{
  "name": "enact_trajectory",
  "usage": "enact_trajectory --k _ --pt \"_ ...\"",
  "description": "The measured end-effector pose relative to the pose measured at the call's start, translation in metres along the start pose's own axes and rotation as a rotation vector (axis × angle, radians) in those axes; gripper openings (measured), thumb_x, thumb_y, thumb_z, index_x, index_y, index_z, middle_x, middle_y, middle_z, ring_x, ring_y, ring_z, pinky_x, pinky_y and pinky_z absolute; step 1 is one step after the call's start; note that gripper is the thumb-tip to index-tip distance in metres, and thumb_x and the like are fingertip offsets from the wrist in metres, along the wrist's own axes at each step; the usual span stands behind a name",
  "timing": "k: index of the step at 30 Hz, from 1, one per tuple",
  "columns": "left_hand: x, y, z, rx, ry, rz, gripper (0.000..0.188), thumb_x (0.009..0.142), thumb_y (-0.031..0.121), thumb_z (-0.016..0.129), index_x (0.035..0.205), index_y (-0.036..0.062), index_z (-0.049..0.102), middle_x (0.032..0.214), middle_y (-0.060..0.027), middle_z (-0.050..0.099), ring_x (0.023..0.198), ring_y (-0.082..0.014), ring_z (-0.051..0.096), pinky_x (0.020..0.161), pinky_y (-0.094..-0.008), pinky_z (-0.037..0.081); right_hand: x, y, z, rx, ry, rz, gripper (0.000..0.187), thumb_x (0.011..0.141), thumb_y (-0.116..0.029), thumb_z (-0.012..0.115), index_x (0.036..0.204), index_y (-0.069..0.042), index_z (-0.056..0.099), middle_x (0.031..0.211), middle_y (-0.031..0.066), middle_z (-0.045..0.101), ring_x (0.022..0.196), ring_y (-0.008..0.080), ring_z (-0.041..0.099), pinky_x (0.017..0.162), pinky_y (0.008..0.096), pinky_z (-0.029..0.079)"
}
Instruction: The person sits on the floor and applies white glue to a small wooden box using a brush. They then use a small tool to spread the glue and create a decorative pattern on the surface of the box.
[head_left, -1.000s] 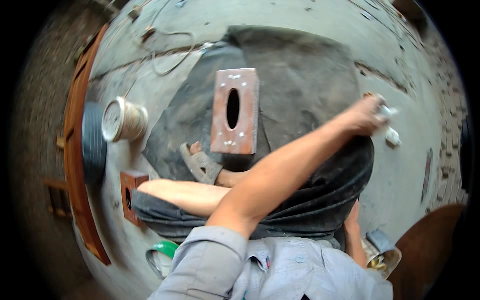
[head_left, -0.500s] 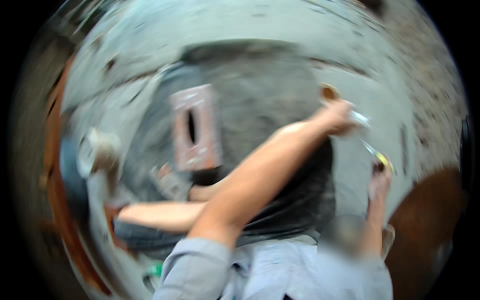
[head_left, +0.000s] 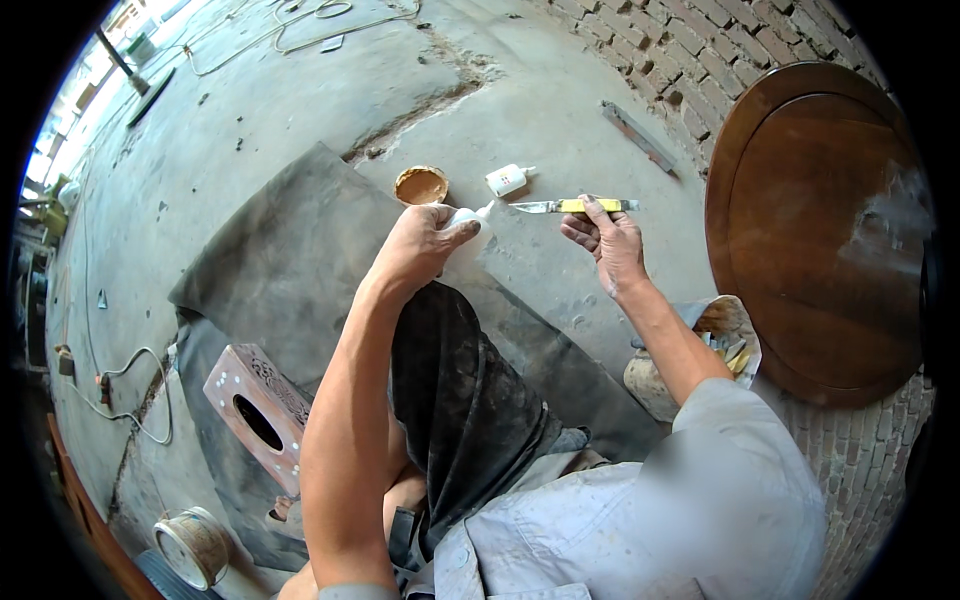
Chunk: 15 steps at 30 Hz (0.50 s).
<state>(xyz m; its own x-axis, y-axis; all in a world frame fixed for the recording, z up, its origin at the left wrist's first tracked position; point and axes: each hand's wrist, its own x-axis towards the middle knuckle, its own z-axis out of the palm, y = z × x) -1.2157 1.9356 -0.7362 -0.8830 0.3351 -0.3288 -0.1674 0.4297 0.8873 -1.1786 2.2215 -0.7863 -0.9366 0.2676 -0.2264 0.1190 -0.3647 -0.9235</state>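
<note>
A small white squeeze bottle [head_left: 466, 217] with a pointed nozzle is in my left hand [head_left: 413, 243], fingers closed round its body. My right hand [head_left: 612, 248] grips a yellow-handled knife [head_left: 571, 206], thumb on the handle. Its blade points left, the tip close to the nozzle; whether they touch, I cannot tell. Just beyond my left hand, a round tub [head_left: 398, 187] holds tan paste. Another white bottle [head_left: 507, 180] lies on the floor near the knife's blade. Left of my left forearm sits a reddish-brown wooden box [head_left: 222, 390] with an oval opening, white spots and a carved side.
A dark sheet [head_left: 285, 250] covers the floor under the box. At right, a round brown tabletop [head_left: 735, 200] leans by a brick wall [head_left: 640, 45]. A pail [head_left: 645, 385] of odds and ends stands by my right forearm; another bucket [head_left: 193, 550] is at lower left.
The view has swung to the right and steadied. My hands, apart before, are now close together, with the knife's blade beside the bottle's nozzle. Both still hold the same things.
</note>
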Motion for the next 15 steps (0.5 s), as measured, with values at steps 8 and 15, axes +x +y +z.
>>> enact_trajectory --k 8,15 --pt "0.003 -0.004 0.0 -0.01 -0.034 -0.017 0.031 0.096 0.03 0.07 0.104 -0.0001 0.074 0.073 0.0017 0.06 0.059 -0.0066 0.049 0.054 -0.0274 0.041 -0.004 0.001 0.015 -0.054 -0.055 -0.016 0.023 0.1 -0.021 0.066 0.109 0.0 0.066 0.095 0.0124 0.071 0.081 0.0186 0.073 0.077 0.0326 0.065" --pt "0.004 -0.002 0.004 -0.038 -0.008 0.015 0.032 0.094 0.028 0.07 0.092 -0.0039 0.073 0.063 0.0008 0.052 0.054 -0.0081 0.046 0.05 -0.0301 0.037 -0.005 0.002 0.015 -0.059 -0.077 -0.013 0.023 0.1 -0.021 0.066 0.108 0.001 0.066 0.095 0.0129 0.072 0.08 0.0185 0.073 0.075 0.0324 0.065"
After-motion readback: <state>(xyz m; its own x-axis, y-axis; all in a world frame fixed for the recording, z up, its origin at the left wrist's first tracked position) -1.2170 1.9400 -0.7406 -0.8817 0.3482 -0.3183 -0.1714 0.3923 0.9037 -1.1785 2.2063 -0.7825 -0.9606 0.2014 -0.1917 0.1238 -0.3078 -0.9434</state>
